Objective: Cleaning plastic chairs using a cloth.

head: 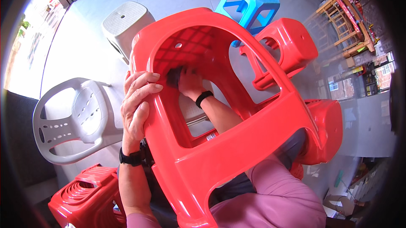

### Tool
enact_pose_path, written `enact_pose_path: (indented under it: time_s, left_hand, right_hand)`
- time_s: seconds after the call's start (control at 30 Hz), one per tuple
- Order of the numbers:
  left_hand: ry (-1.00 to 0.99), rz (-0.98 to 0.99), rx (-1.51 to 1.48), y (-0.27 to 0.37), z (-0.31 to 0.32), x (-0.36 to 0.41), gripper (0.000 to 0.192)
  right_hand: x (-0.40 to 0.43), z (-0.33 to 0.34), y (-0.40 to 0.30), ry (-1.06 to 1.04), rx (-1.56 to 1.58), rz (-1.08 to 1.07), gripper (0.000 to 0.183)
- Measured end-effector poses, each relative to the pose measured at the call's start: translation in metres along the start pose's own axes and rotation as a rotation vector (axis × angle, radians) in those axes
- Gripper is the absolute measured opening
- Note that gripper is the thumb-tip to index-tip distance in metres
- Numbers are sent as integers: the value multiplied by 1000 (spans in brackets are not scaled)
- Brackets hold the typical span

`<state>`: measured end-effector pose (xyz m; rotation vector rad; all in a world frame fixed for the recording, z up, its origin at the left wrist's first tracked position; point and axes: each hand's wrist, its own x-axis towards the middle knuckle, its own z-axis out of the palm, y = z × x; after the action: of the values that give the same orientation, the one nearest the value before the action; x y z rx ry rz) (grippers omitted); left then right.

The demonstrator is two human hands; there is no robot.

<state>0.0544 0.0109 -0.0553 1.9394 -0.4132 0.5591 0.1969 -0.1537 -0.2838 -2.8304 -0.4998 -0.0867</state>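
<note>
A large red plastic stool (234,136) lies tilted across my lap, its arched side openings facing up. My left hand (139,101) grips the stool's left edge, fingers curled over the rim of the opening. My right hand (192,83) reaches through the opening to the inside, near the underside of the lattice-ribbed seat. In it is a dark item (174,76), blurred and in shadow, that looks like a cloth; its far part is hidden by my fingers. Black bands circle both wrists.
A grey plastic stool (125,18) and a blue stool (250,4) stand ahead. Left is a grey plastic armchair (73,123), with stacked red stools (82,196) below it. More red stools (291,45) are close on my right. A wooden rack (349,25) stands farther right.
</note>
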Motion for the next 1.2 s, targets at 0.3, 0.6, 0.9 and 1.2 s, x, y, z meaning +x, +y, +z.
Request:
enact_pose_path:
  time_s: [0.3, 0.6, 0.9, 1.2]
  left_hand:
    - [3, -6, -22, 4, 3, 1, 41]
    - [19, 11, -14, -2, 1, -2, 44]
    - [24, 42, -46, -3, 7, 3, 44]
    - [44, 7, -23, -7, 4, -4, 45]
  right_hand:
    - [11, -19, 17, -139, -103, -57, 58]
    - [-2, -44, -4, -242, 71, -50, 52]
    - [-2, -18, -20, -36, 222, 69, 44]
    - [-16, -28, 5, -208, 193, -339, 37]
